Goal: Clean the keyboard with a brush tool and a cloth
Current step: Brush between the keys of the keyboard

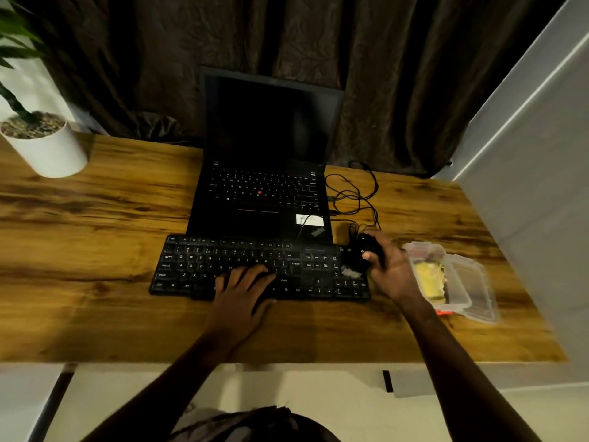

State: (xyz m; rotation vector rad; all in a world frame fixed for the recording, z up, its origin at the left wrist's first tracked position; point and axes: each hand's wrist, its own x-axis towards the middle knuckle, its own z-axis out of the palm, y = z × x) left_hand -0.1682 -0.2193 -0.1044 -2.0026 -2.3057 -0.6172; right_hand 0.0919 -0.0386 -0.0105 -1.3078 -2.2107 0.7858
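The right hand (392, 269) is curled round a dark tool (363, 253), thumb on its near side. The tool is blurred, but a pale, bristle-like patch at its lower left end suggests it is the brush. It sits at the right end of the keyboard (197, 266), over the number pad, though I cannot tell whether it touches the keys. The left hand (242, 288) lies flat with straight, spread fingers on the middle keys, holding nothing and apparently steadying the board. The keyboard's long axis runs left to right across the worktop (95, 234), so every unbrushed row stretches leftward from the tool. The right hand is the nearer one for that sweep, and the left hand lies in its path. Just right of the right hand is an open clear plastic case (471, 282) holding something yellow (428, 279), possibly the cloth. Beyond the keyboard stands an open laptop (271, 138) with tangled cables (353, 193) beside it.
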